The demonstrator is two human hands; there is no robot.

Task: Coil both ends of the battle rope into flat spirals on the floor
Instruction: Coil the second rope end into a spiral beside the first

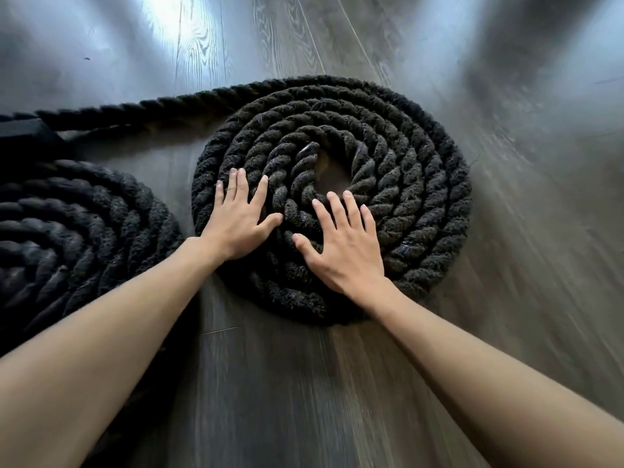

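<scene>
Free floor along the right edge and across the far side, also at the near edge between left forearm and right forearm. Blocked in the middle by the big coil, flat and low. Blocked at the left edge by the second coil. Between both coils only a narrow strip of bare floor, partly crossed by the left forearm. Closed at the far end of this strip by the rope strand, running from the big coil to the left edge. Small bare hole in the centre of the big coil.
</scene>
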